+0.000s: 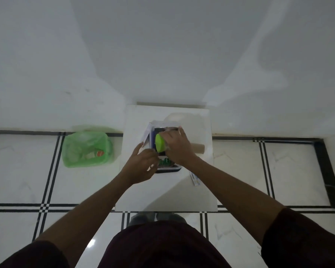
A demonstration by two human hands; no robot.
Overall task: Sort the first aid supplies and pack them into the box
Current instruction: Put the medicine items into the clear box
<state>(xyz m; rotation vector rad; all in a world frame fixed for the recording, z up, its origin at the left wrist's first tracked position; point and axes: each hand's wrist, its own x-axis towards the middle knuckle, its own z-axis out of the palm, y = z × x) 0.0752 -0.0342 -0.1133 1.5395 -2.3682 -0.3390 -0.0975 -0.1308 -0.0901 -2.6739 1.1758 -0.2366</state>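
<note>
We see the right hand (177,147) clamped on a green-capped bottle (160,142) over the box (167,168); left hand (141,164) loosely curled beside it on the worktop (191,194)

A green bin (87,149) stands on the tiled floor (27,180) beside a white table (162,192).

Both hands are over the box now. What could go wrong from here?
1. The right hand is pushing a green-capped item into an already crowded box; it may not seat flat, or it may crush what lies beneath.
2. The brown roll beside the right wrist could get knocked and roll along the white table.
3. The small tube near the table's right edge might be overlooked or brushed off.
</note>
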